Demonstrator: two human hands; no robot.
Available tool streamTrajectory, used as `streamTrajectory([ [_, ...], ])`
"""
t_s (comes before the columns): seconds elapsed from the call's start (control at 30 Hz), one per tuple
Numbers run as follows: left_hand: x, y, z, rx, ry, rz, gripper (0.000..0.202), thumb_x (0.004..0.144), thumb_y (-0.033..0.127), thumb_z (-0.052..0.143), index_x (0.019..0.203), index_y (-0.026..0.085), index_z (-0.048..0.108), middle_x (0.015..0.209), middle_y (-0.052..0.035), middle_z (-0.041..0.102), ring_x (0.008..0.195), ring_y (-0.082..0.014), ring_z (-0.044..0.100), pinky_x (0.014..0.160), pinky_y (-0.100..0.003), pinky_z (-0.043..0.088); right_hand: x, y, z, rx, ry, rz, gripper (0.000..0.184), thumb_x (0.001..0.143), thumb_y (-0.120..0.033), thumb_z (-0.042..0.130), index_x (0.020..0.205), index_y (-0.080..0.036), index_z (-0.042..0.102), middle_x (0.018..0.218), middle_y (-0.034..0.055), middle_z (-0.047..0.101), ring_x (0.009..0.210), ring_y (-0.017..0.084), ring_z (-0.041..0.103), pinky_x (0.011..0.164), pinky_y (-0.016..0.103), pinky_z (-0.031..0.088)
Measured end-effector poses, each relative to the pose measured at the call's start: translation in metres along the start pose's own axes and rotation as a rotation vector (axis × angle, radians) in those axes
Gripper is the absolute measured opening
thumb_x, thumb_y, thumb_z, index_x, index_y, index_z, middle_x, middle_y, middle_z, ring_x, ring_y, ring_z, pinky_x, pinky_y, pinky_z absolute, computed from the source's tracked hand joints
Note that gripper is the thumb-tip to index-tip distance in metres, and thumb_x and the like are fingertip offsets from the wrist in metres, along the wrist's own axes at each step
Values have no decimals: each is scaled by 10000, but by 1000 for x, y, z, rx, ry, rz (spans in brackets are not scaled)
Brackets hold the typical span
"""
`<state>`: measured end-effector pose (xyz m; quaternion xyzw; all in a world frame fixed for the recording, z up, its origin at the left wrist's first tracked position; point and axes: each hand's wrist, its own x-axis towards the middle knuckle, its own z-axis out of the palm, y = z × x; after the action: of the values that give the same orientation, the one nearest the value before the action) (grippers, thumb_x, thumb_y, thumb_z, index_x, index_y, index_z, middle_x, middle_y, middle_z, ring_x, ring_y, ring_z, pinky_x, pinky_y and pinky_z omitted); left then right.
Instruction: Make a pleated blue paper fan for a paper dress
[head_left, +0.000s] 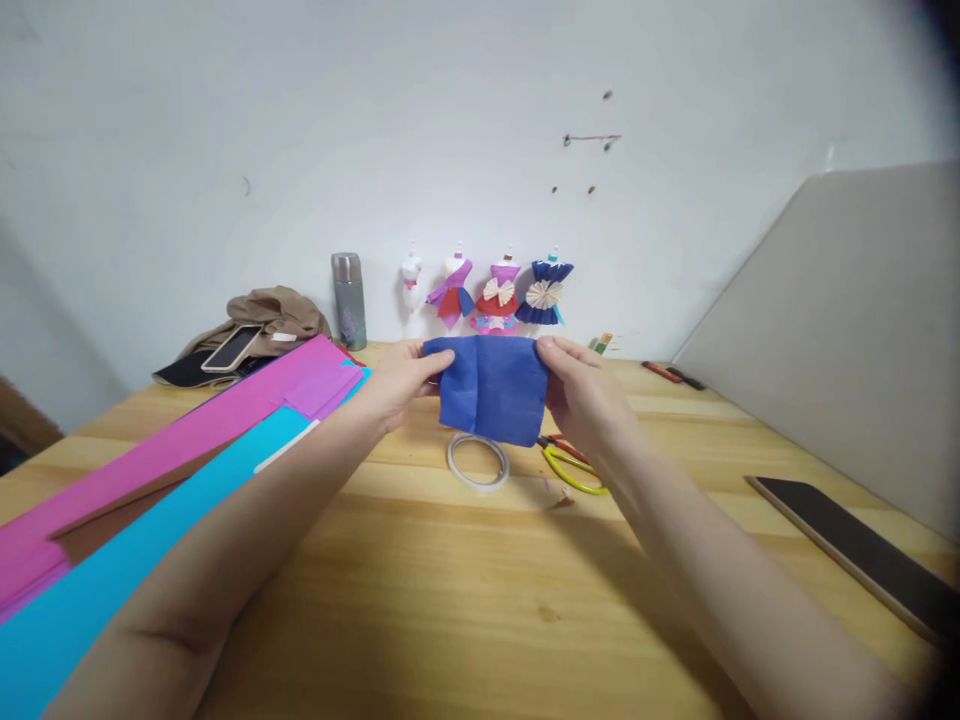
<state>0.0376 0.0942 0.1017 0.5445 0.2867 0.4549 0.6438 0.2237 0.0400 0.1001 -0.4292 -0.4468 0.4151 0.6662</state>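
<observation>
Nearest the camera, we see two bare forearms (pixel 247 540) reaching over a wooden table (pixel 420 600), one on either side of a white tape ring (pixel 484 486). In the air just above and beyond the ring is a blue sheet (pixel 506 390), spread towards us and creased vertically. The left hand (pixel 397 388) clamps its upper left corner, thumb in front; the right hand (pixel 585 385) likewise pinches its upper right corner. Right of the ring, close by, we note a yellow-handled tool (pixel 561 478), probably scissors, though the right hand hides part of it. Well to the right of the ring lies a dark phone (pixel 847 545); to its left, magenta paper (pixel 225 415) and cyan paper (pixel 150 545). Beyond the ring, by the wall, stand four small dressed forms (pixel 496 310).
</observation>
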Motion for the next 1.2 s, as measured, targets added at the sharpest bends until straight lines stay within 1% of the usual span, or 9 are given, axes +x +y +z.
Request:
streamTrajectory([
  [0.1, 3, 1, -2, -35, 40, -40, 83, 722, 175, 761, 773, 122, 723, 695, -50, 712, 631, -130, 654, 671, -258, 542, 5, 1, -4, 13, 30, 9, 464, 558, -558, 856, 625, -228, 536, 560, -41, 496, 515, 114, 425, 481, 261, 329],
  [0.23, 6, -1, -2, -63, 77, -35, 65, 725, 170, 751, 754, 132, 708, 668, -45, 700, 624, -139, 659, 683, -278, 556, 4, 0, -3, 1, -47, 28, 419, 617, -599, 799, 731, -239, 617, 633, -23, 581, 567, 143, 509, 516, 279, 403],
  [0.43, 6, 0, -3, -37, 52, -25, 91, 731, 179, 746, 789, 119, 709, 747, -68, 731, 652, -143, 670, 684, -284, 558, 3, 1, -4, -87, -78, -42, 278, 539, -366, 880, 739, -232, 741, 721, -4, 713, 660, 157, 603, 615, 288, 482],
  [0.53, 6, 1, -5, -20, 26, -35, 114, 698, 151, 745, 801, 109, 718, 760, -73, 737, 680, -143, 672, 684, -269, 554, 6, 2, -8, -97, -66, -64, 234, 564, -351, 862, 735, -236, 751, 736, -1, 733, 653, 164, 605, 599, 297, 481],
  [0.7, 7, 5, -11, 21, 54, -23, 100, 653, 118, 725, 751, 102, 717, 681, -43, 694, 619, -113, 626, 637, -236, 521, 9, 1, -11, -110, -43, -98, 222, 573, -359, 859, 715, -235, 742, 668, -13, 694, 610, 143, 558, 565, 278, 443],
  [0.8, 8, 9, -13, 26, 76, -18, 109, 627, 142, 756, 711, 111, 695, 660, -27, 670, 592, -105, 599, 615, -243, 505, 11, 1, -14, -121, -16, -116, 224, 586, -386, 849, 664, -223, 717, 611, -27, 645, 551, 114, 492, 518, 257, 389],
  [0.93, 8, 11, -15, 79, 75, 49, 182, 586, 207, 798, 635, 119, 646, 614, -2, 629, 570, -96, 571, 605, -245, 497, 14, 0, -18, -155, -13, -168, 213, 601, -376, 829, 702, -221, 723, 658, -20, 670, 582, 124, 524, 538, 262, 406],
  [1.07, 9, 13, -18, 228, 92, 135, 194, 566, 241, 790, 633, 110, 663, 555, 14, 589, 496, -64, 495, 508, -195, 408, 16, -3, -20, -247, 5, -209, 165, 603, -324, 798, 628, -206, 685, 591, -21, 625, 540, 113, 486, 519, 262, 377],
  [1.2, 6, 17, -19, 316, 68, 164, 262, 593, 260, 769, 512, 143, 549, 431, 62, 441, 390, -24, 342, 398, -178, 219, 15, -7, -20, -268, 4, -196, 146, 616, -306, 769, 617, -196, 672, 569, -28, 582, 510, 94, 439, 502, 260, 334],
])
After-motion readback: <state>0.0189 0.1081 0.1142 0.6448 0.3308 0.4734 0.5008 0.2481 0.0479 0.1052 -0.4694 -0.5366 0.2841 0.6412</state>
